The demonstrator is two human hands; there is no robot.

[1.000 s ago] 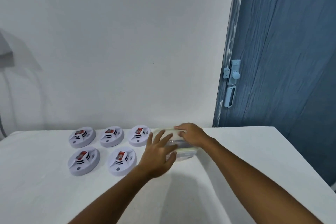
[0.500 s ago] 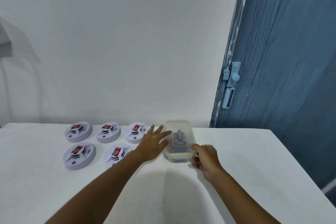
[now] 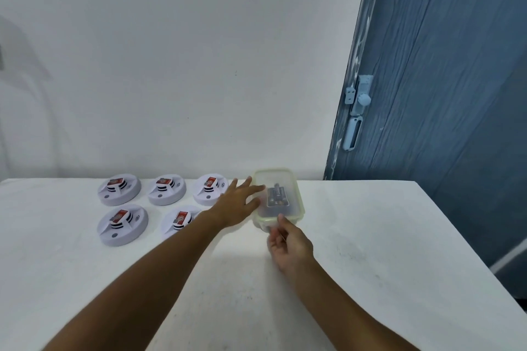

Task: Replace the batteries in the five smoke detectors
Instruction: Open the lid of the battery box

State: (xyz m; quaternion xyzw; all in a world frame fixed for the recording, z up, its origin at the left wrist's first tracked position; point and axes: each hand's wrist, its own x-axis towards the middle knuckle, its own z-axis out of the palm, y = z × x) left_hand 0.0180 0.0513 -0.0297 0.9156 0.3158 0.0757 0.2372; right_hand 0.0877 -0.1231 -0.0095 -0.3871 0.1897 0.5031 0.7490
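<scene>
Both hands' fingers [image 3: 251, 188] touching container [image 3: 296, 209] edges

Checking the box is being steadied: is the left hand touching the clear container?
Touching. The head view shows the left hand with straight fingers lying against the left side of the lidded clear container, overlapping its edge with no gap.

White table [image 3: 370, 236] pushed against a plain white wall [image 3: 185, 65]. To the right, a blue wood-grain door [image 3: 442, 80] with a pale blue latch and knob [image 3: 360, 97] near its edge. Soft, even light; faint grey shadow on the wall at far left.
</scene>
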